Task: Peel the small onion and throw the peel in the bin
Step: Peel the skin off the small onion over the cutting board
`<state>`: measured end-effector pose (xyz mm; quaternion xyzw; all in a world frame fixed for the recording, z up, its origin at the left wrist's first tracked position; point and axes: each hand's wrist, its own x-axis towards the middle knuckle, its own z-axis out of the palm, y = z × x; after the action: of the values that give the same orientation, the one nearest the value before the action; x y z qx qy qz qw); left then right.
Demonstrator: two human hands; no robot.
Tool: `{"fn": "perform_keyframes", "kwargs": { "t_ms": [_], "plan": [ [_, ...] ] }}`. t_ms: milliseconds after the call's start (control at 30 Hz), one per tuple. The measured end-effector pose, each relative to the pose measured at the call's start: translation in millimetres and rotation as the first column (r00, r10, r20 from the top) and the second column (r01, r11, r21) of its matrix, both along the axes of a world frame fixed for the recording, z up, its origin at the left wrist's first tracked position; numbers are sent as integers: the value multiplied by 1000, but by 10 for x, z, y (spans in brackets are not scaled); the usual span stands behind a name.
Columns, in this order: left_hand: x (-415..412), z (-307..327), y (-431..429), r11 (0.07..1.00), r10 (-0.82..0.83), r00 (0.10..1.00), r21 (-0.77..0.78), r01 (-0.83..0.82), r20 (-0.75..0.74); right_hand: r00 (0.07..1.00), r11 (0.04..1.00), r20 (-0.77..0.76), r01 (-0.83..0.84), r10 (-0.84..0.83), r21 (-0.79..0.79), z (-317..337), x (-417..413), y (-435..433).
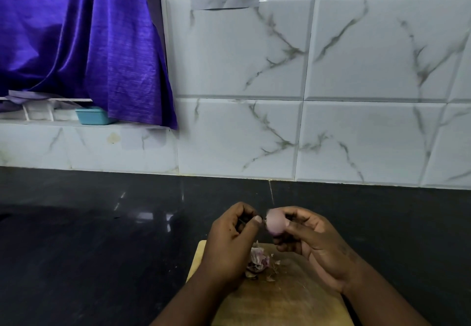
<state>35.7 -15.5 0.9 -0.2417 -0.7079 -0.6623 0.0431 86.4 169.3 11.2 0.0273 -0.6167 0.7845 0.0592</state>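
**While held above board (285, 300), onion (275, 224) shows pale flesh**

Where the board sits on the dark worktop (102, 249), both hands hang over it. Right hand (313, 244) grips the onion between thumb and fingertips, clear of the board. Left hand (229, 241) is curled, thumb tip just beside the onion; cannot tell whether it pinches anything. Peel scraps (258, 262) lie on the board beneath.

Wooden board (293, 300), glossy dark counter (89, 249), satin curtain (76, 32).
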Motion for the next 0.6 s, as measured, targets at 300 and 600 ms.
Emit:
{"fn": "perform_keyframes", "kwargs": {
  "t_ms": [300, 600],
  "plan": [
    [-5, -15, -2, 998, -18, 1000, -52, 18, 0, 1000, 1000, -6, 13, -13, 22, -9, -10, 7],
    [0, -49, -2, 992, -37, 999, -121, 34, -22, 1000, 999, 0, 6, -6, 36, -4, -3, -2]
  ]
}}
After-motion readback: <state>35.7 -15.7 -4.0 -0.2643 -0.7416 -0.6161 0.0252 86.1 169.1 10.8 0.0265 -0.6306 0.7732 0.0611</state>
